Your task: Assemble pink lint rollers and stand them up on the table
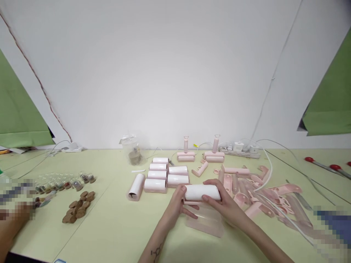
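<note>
The white roll [202, 192] is held between both hands, a pink edge showing under it, just above a translucent cover [205, 221] on the table [109, 230]. The left hand [174, 204] has its fingers closed around one end; the right hand [226, 202] grips the other. Beyond, more white rolls [155, 183] sit in pinkish cases. At the back, a clear tub [128, 148] holds something brown, while small glass jars [77, 185] contain coloured bits, near brown discs [79, 211].

Yellow-green table [109, 230], white rolls [155, 185], pink parts [287, 188] (loosely heaped), brown corks [80, 211]
</note>
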### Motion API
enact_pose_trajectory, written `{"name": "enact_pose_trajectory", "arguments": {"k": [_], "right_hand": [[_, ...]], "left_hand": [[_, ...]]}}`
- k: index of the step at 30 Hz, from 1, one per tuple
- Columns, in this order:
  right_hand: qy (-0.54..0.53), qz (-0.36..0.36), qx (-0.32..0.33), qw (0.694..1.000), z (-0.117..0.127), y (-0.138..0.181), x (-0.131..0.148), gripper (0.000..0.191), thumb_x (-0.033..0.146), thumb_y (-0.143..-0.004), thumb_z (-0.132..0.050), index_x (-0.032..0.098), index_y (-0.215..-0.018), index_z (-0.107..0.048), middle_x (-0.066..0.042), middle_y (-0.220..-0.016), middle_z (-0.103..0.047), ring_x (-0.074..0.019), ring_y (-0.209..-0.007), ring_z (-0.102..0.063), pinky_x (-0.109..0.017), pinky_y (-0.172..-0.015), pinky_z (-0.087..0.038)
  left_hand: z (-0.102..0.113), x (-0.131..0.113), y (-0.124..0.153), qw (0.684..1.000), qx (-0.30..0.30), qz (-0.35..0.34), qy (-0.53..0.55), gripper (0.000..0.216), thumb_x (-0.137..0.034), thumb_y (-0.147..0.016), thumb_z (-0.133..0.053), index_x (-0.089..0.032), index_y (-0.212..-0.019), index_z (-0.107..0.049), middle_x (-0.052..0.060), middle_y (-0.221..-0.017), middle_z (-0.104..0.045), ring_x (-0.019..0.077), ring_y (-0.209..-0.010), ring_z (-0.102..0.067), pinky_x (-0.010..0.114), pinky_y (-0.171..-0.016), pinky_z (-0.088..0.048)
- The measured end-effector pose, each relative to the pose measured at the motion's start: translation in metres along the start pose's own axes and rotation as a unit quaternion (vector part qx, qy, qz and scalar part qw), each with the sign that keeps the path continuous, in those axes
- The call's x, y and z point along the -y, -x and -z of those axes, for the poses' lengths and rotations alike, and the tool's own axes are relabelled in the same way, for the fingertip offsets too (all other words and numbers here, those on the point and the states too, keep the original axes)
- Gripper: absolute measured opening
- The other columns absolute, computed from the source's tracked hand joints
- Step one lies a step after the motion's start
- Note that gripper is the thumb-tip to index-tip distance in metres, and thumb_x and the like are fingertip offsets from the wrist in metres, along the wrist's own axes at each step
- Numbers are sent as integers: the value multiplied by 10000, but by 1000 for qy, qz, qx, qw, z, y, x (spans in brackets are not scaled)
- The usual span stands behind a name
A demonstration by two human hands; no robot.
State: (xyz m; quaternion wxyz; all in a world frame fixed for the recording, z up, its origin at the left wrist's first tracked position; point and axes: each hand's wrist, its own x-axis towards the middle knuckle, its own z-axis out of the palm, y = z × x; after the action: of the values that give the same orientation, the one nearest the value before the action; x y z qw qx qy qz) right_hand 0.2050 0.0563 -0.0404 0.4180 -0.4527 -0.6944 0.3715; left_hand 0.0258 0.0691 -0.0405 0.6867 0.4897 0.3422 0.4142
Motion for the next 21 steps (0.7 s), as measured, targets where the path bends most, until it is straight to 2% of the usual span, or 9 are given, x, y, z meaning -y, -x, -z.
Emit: {"name": "enact_pose_trajectory", "arguments": {"k": [3,5,8,11,13,15,18,21], "right_hand": [[66,58,33,996,1,5,10,311,425,-850,-471,262,-1098,-377,-35,-1082,-406,-167,-929,-481,-229,-732,-459],[84,59,43,994,5,8,14,413,376,-816,-516,271,-1167,-324,-41,-1126,-393,-183,-999,-457,-250,-785,-451],[109,49,27,993,13,12,14,514,285,-768,-527,275,-1213,-270,-41,-1186,-366,-192,-1066,-418,-287,-860,-422],[135,43,20,990,16,13,10,475,242,-757,-502,261,-1190,-306,-38,-1101,-441,-181,-991,-467,-297,-845,-429],[125,37,14,991,14,13,8,487,241,-757,-494,258,-1201,-294,-40,-1058,-470,-177,-935,-498,-298,-808,-450],[97,28,3,995,12,13,6,479,251,-775,-475,260,-1214,-284,-50,-1093,-457,-183,-956,-496,-319,-821,-449],[15,13,8,1000,10,12,1,451,327,-821,-474,263,-1223,-280,-68,-1214,-369,-203,-1097,-414,-353,-897,-414],[-104,-1,32,994,10,9,-6,470,470,-847,-454,266,-1230,-274,-79,-1301,-252,-220,-1181,-327,-345,-901,-412]], "left_hand": [[0,2,3,999,-15,-18,-25,571,-496,-663,-610,-226,-1106,-371,43,-902,-514,145,-671,-579,256,-451,-529],[0,4,2,998,-36,-29,-43,547,-469,-641,-646,-210,-1048,-388,29,-860,-522,120,-626,-568,238,-442,-527],[2,8,-1,996,-54,-36,-56,515,-516,-626,-633,-181,-936,-393,10,-729,-538,96,-494,-527,185,-335,-458],[4,10,-4,994,-68,-39,-71,508,-519,-612,-646,-181,-876,-373,-23,-589,-515,73,-381,-449,126,-236,-326],[5,10,-4,993,-80,-42,-78,490,-505,-614,-652,-181,-852,-371,-28,-577,-505,72,-385,-444,123,-239,-319],[6,8,-3,992,-86,-47,-78,474,-512,-628,-636,-176,-851,-385,-10,-644,-512,93,-466,-492,154,-291,-391],[7,4,-1,993,-82,-63,-61,461,-495,-649,-623,-178,-908,-411,23,-800,-507,138,-653,-535,228,-431,-491],[8,2,1,987,-76,-111,-83,443,-400,-614,-693,-182,-916,-455,38,-894,-509,171,-809,-518,272,-627,-503]]}}
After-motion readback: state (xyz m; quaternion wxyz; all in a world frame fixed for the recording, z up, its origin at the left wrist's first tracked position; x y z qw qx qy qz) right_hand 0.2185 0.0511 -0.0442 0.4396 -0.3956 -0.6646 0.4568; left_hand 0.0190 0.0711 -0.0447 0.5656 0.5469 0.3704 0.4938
